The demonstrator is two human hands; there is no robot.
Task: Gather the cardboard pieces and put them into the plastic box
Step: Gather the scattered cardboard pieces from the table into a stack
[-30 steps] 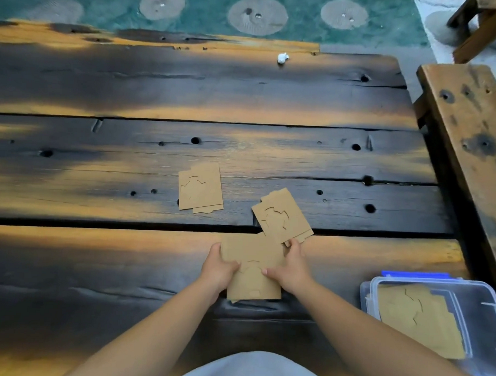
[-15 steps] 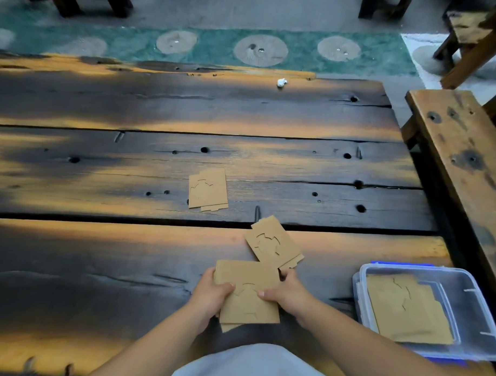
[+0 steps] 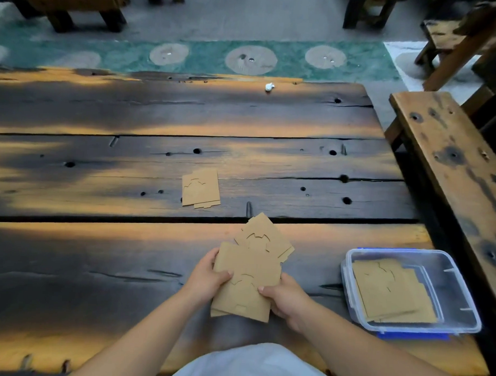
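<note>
Cardboard pieces first, head view, the only one I have. I see one stack of cardboard pieces (image 3: 245,283) held between both hands just above the near plank of the bench (image 3: 98,253). My left hand (image 3: 207,279) grips the stack's left edge, thumb curled over the top face, fingers behind. My right hand (image 3: 283,297) grips the lower right edge, thumb on top, other fingers wrapped under. So both hands are clamped on that stack. A second, tilted cardboard piece (image 3: 263,236) with a cut-out arch pokes out from behind the stack's upper right; I cannot tell whether it is held with the stack or lies on the bench. A third small pile (image 3: 201,187) lies flat farther out on the middle plank, well apart from the hands. The plastic box (image 3: 459,313), clear with blue clips, sits open on the bench to my right, near the right hand but not touching it; flat cardboard (image 3: 389,291) already lies inside on its bottom. Small white scrap (image 3: 269,86) sits near the far edge. A wooden seat (image 3: 450,155) runs along the right side. Green patterned floor strip (image 3: 206,55) beyond.
</note>
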